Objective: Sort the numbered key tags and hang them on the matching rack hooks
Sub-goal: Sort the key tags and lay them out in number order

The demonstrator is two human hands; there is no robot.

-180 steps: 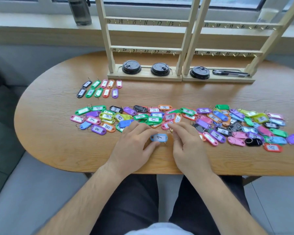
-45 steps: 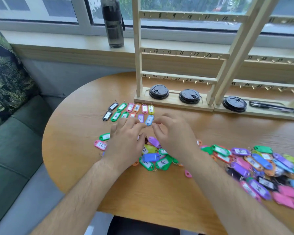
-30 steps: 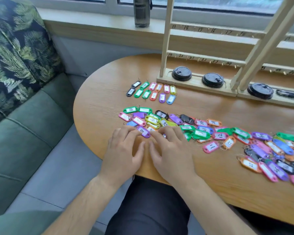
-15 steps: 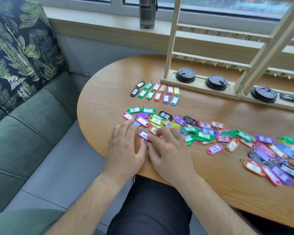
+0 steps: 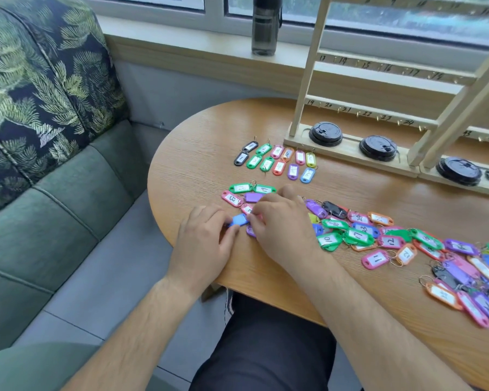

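Both forearms reach in from the near edge of the desk (image 5: pixel 198 165), wrists low over the wood. My left grip (image 5: pixel 206 244) lies knuckles up with the fingers curled, pinching the left end of a blue tag (image 5: pixel 240 220). My right grip (image 5: pixel 283 224) arches over the left end of the pile, fingers bent, their tips at the tag's other end. I cannot tell whether they pinch it or only touch it.

The wooden rack (image 5: pixel 305 80) stands at the far side of the desk, its rails marked with handwritten numbers above small hooks. The loose tags (image 5: pixel 359 235) spread in a long band from my hands toward the right. They come in many colours, and most show white labels with inked numbers. The sorted tags (image 5: pixel 278 162) lie in two short rows between the band and the rack's base. The blue tag shows its blank back, so no number can be read.

Half a second ago both hands pressed flat around a purple tag (image 5: pixel 250 231) — now it lies just beneath my right fingertips and the blue one sits between the grips. My right grip has moved forward over the yellow tags, and the sorted rows are unchanged.
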